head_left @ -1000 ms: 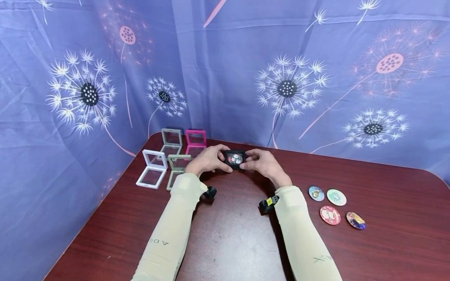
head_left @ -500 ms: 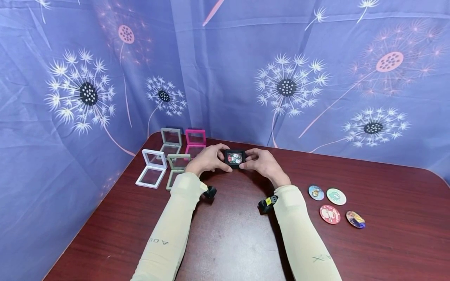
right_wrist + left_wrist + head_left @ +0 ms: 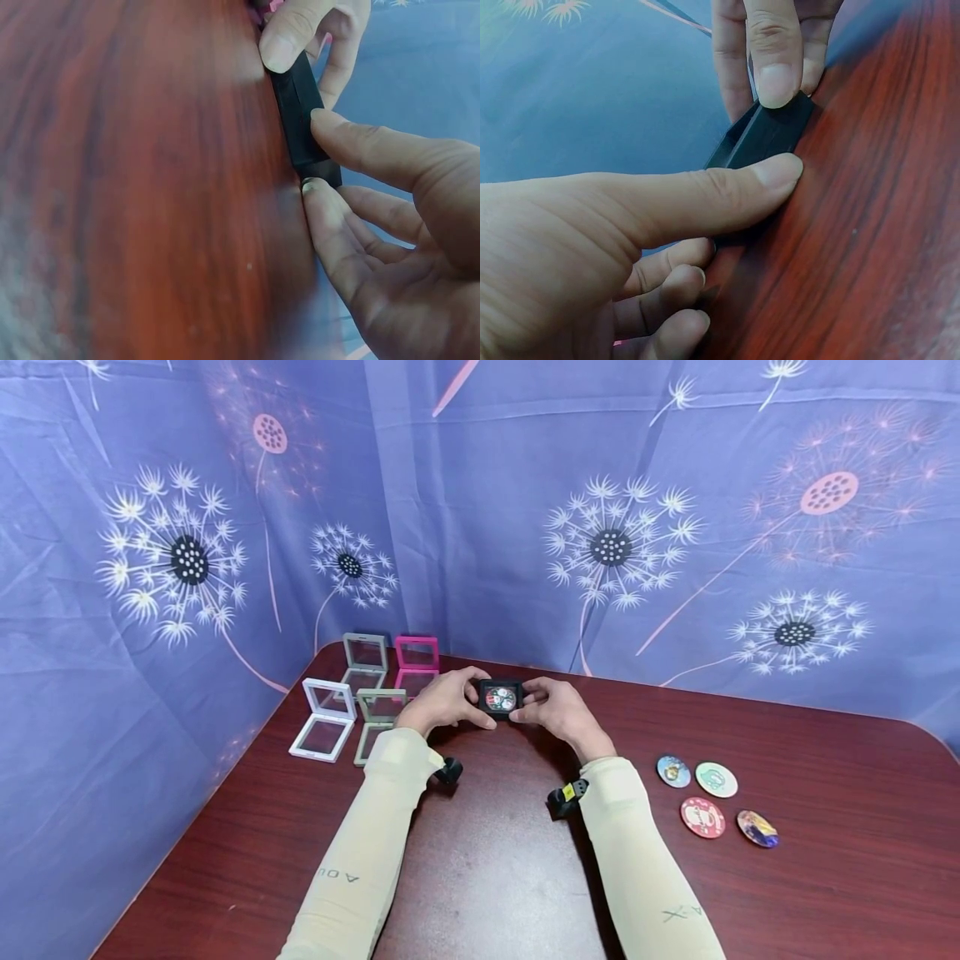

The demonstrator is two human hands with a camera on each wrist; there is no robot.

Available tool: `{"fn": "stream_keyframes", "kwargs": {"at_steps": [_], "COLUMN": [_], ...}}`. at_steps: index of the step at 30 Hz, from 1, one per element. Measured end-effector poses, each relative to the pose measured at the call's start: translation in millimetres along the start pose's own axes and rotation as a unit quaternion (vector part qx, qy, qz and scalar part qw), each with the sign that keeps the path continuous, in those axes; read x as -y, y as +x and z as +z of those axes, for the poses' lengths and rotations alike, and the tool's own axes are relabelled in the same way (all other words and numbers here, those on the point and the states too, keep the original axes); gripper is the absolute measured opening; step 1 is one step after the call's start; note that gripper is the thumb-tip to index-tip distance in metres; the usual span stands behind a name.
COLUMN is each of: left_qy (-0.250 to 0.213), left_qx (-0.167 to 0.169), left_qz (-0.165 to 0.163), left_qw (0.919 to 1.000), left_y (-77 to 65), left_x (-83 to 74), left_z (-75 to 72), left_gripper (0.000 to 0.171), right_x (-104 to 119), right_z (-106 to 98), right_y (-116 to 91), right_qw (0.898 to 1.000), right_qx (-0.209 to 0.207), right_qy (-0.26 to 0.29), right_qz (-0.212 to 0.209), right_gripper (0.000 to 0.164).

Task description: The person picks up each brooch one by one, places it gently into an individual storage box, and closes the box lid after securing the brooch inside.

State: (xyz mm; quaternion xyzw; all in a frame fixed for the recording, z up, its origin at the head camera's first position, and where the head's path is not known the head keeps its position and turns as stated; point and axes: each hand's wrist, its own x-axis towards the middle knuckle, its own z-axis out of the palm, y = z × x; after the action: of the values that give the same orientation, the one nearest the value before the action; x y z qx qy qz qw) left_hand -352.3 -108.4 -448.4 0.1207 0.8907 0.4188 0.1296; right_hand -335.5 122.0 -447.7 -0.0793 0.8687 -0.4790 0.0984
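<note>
A small black display frame (image 3: 501, 715) with a round patterned badge (image 3: 501, 697) inside it is held between both hands near the back of the table. My left hand (image 3: 450, 700) grips its left side, thumb along the near edge and fingers behind. On the opposite side, my right hand (image 3: 558, 708) pinches the frame's right end between thumb and fingers. In the left wrist view the black frame (image 3: 769, 135) shows edge-on, low over the wood, with the left thumb (image 3: 727, 195) across it. The right wrist view shows the frame (image 3: 300, 112) from its other end, both thumbs on its edge.
Left of the hands, several display frames stand folded open: white (image 3: 324, 739), grey (image 3: 366, 652), pink (image 3: 417, 653) and olive green (image 3: 381, 706), the last partly behind the left wrist. Several round badges lie at the right, among them a red one (image 3: 702, 817). A flowered curtain (image 3: 495, 527) hangs behind the table (image 3: 495, 860).
The black frame tilted slightly between one second and half a second ago, so its badge shows more clearly. The right forearm has shifted a little left. Both hands keep their hold.
</note>
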Motion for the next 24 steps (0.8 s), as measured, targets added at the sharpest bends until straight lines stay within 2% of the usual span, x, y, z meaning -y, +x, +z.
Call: {"fn": "stream_keyframes", "kwargs": {"at_steps": [8,14,24], "left_qy": [0.012,0.019,0.034], "left_qx": [0.002,0.006,0.0], "left_qz": [0.006,0.016,0.011], "left_qw": [0.9999,0.9997,0.9994], "left_y": [-1.3,-0.9,1.3], "left_x": [-2.0,-1.0,3.0], "left_z": [3.8,5.8,2.0], "left_gripper": [0.08,0.08,0.081], "right_x": [-2.6,-1.4,3.1], "right_z": [-2.8,-3.1,3.4], "right_y": [-4.5,-5.5,-1.2], "right_qw": [1.0,0.999,0.997], "right_qx": [0.014,0.032,0.013], "right_qy": [-0.002,-0.039,-0.08], "right_qz": [0.002,-0.007,-0.013], "right_gripper": [0.068,0.082,0.082]}}
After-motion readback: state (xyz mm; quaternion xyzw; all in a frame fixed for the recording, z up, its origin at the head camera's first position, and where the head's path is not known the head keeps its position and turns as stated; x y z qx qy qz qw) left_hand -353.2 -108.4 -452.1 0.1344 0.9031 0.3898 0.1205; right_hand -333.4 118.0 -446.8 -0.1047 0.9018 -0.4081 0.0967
